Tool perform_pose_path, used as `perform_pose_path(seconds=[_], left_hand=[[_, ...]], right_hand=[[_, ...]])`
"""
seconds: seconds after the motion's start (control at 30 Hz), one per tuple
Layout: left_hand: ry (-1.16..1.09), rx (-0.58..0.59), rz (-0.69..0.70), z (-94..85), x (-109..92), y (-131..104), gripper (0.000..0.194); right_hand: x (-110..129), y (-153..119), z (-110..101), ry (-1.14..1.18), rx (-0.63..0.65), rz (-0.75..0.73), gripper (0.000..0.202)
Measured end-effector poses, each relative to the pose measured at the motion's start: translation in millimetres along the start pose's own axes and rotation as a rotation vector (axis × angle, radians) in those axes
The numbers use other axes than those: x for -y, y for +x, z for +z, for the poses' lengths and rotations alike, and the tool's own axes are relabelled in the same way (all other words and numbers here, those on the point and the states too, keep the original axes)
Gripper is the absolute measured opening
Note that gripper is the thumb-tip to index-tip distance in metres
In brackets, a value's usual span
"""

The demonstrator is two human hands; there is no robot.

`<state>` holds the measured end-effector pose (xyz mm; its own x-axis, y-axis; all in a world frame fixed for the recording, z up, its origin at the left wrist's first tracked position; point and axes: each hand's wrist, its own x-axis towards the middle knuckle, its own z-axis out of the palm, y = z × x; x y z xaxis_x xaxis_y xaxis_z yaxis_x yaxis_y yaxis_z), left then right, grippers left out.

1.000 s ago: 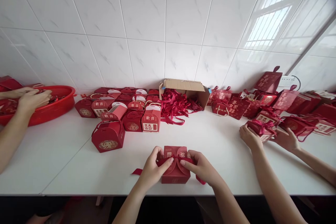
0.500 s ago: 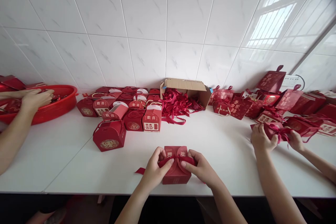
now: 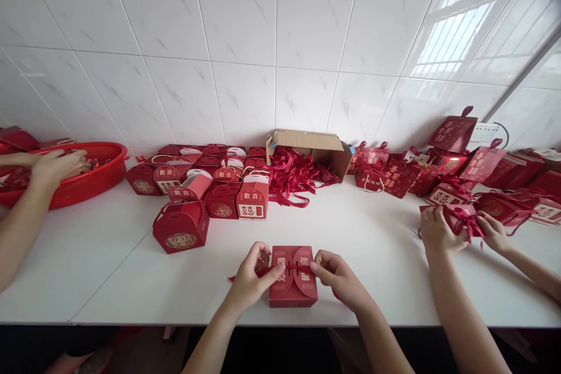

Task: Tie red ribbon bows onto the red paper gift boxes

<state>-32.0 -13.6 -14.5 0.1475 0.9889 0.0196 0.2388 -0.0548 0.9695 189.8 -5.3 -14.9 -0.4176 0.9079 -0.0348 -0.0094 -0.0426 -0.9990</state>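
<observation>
A red gift box (image 3: 293,292) with gold lettering lies near the table's front edge, its rounded flaps meeting on top. Across those flaps runs a dark red ribbon (image 3: 294,269), crossed or knotted at the middle. My left hand (image 3: 254,277) pinches one side of the ribbon at the box's left, and the tail sticks out beyond the fingers. At the box's right, my right hand (image 3: 337,280) is closed on the other side of the ribbon, thumb against forefinger. Part of that ribbon end is hidden by the hand.
Several red boxes (image 3: 182,228) stand to the left, near a red basin (image 3: 94,181) with a person's hand over it. A cardboard box (image 3: 307,139) spills ribbons at the wall. Another person's hands (image 3: 442,234) hold a ribboned box at right, before more boxes.
My hands have drawn slightly apart, pulling the ribbon tighter and flatter across the box. More of the box's top shows now. At right, the other person's hands have shifted slightly.
</observation>
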Motion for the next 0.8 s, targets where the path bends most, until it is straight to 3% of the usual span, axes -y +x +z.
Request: perform_pose_path(seconds=[0.23,0.4,0.5,0.63,0.73,0.8], left_hand=[[0.166,-0.050,0.053,-8.9,-2,5,0.030],[0.240,-0.122,0.107,-11.6,-2,0,0.025],[0.288,-0.189,0.165,-12.3,-7,-3,0.024],[0.378,-0.141,0.340,-1.2,-31,-9,0.034],[0.462,-0.046,0.493,15.4,-46,-13,0.041],[0.493,-0.055,0.569,25.1,-50,-12,0.041]], right_hand=[[1,0,-8,-0.035,-0.023,0.034,0.046],[0,-14,-13,-0.086,-0.035,0.131,0.045],[8,-22,-13,-0.013,-0.006,0.108,0.040],[28,-24,-4,0.192,0.025,-0.013,0.032],[43,-21,5,0.211,0.057,-0.074,0.029],[50,-20,10,0.208,0.067,-0.089,0.026]])
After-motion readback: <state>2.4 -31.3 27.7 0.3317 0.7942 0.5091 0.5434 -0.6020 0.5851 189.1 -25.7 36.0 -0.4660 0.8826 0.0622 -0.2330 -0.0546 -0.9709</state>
